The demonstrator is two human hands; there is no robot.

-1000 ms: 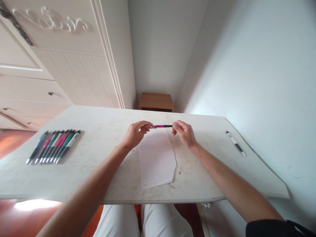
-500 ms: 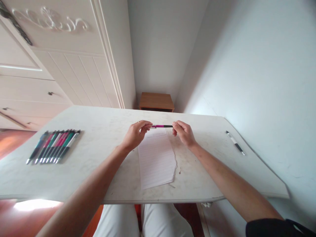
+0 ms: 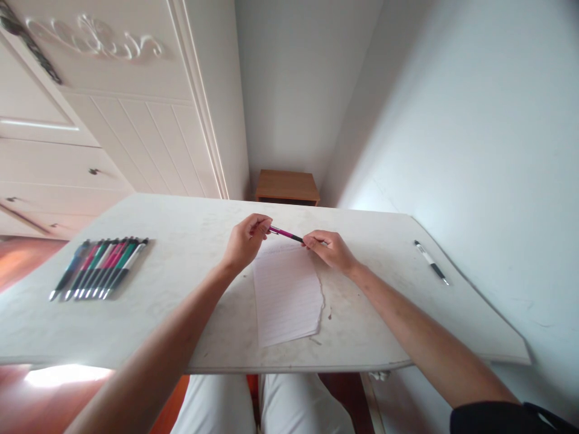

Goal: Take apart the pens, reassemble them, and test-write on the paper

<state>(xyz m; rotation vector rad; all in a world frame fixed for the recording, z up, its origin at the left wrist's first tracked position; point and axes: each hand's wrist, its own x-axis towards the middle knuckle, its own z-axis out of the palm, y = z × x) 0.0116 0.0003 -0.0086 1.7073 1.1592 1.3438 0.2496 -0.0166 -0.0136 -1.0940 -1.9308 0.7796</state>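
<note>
A magenta pen (image 3: 286, 234) with a black grip is held between my two hands above the far end of the paper. My left hand (image 3: 249, 239) pinches its clip end, the higher of the two. At the black grip end, my right hand (image 3: 331, 249) has its thumb and fingers closed on the pen; the tip is mostly hidden by them. Beneath lies a torn sheet of lined paper (image 3: 288, 298) with faint writing along its top.
Several pens (image 3: 102, 268) in mixed colours lie side by side at the left of the white table (image 3: 190, 337). A white and black pen (image 3: 431, 263) rests at the right. A wall (image 3: 474, 120) borders the right side; a wooden stand (image 3: 287, 185) is beyond the far edge.
The pen has gone from level to slanting down to the right. My left hand has risen slightly, and my right hand has shifted lower and a little left along the pen.
</note>
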